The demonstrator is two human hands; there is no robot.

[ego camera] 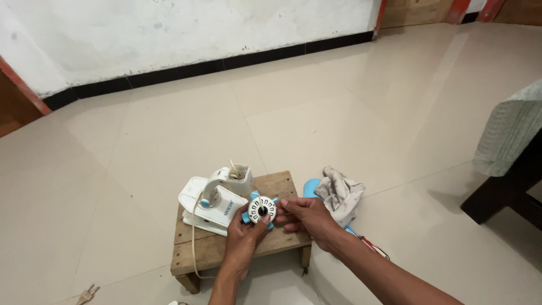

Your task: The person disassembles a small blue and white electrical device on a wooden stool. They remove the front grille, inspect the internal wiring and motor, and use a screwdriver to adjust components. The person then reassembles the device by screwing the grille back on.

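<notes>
Both my hands hold a small round white part with blue blades, like a little fan rotor, above a low wooden stool. My left hand grips it from below and my right hand pinches its right edge. Just to the left, on the stool, lies a white appliance body with a curved arm, a blue detail and a white cord. A thin stick pokes out of its top.
A crumpled grey cloth lies over a blue piece on the tiled floor right of the stool. A plug rests at the lower left. Dark furniture with a pale cover stands at the right; a white wall runs behind.
</notes>
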